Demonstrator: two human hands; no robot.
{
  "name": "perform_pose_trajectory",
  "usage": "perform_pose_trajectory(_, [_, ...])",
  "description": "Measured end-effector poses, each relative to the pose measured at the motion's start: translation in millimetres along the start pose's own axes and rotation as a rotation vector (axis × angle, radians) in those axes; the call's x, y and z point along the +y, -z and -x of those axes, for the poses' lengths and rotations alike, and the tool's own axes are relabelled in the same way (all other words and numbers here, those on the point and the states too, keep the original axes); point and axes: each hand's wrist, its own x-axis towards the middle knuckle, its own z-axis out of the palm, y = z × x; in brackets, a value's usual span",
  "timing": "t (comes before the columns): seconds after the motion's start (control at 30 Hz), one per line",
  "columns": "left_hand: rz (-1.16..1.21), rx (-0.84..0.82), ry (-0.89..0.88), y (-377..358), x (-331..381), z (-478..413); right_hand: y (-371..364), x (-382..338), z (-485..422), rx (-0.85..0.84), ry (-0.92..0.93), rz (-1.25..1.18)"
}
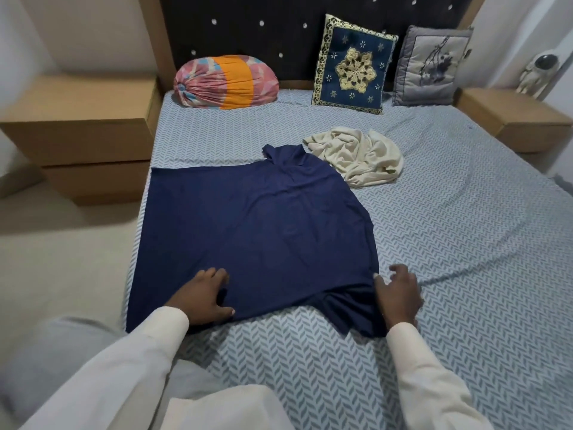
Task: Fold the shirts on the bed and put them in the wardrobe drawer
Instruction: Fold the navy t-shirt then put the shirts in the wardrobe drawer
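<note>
A navy blue shirt (257, 225) lies spread flat on the bed (465, 243), its collar pointing toward the headboard. My left hand (203, 294) rests flat on the shirt's near part, fingers spread. My right hand (398, 293) sits at the shirt's right edge beside the near sleeve, fingers loosely bent and thumb touching the fabric; I cannot see a grip. A crumpled cream shirt (356, 159) lies just beyond the blue one, to its right.
A pink and orange bolster (226, 82), a blue embroidered cushion (353, 63) and a grey cushion (431, 66) lean at the dark headboard. Wooden bedside units stand left (80, 128) and right (511, 119). The floor is to the left of the bed.
</note>
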Motion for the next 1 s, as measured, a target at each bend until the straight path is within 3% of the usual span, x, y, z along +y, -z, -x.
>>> perform_pose_trajectory(0.07, [-0.067, -0.123, 0.03, 4, -12, 18, -5, -7, 14, -0.087, 0.223, -0.075])
perform_pose_trajectory(0.17, [-0.218, -0.207, 0.05, 5, -23, 42, -20, -23, 43, -0.495, 0.535, -0.019])
perform_pose_trajectory(0.2, [-0.252, -0.211, 0.061, 5, -27, 49, -27, -27, 51, -0.555, 0.636, 0.082])
perform_pose_trajectory(0.27, [-0.303, -0.199, 0.096, 6, -35, 63, -40, -32, 63, -0.51, 0.754, 0.286])
perform_pose_trajectory(0.4, [-0.432, -0.182, 0.207, 8, -52, 84, -48, -38, 67, -0.345, 0.778, 0.448])
perform_pose_trajectory(0.57, [-0.521, -0.106, 0.244, 14, -64, 90, -31, -47, 68, -0.188, 0.741, 0.435])
perform_pose_trajectory(0.73, [-0.551, -0.094, 0.215, 13, -70, 91, -37, -43, 74, -0.293, 0.698, 0.595])
perform_pose_trajectory(1.0, [-0.483, -0.135, 0.331, 23, -72, 100, -46, -49, 79, -0.354, 0.727, 0.595])
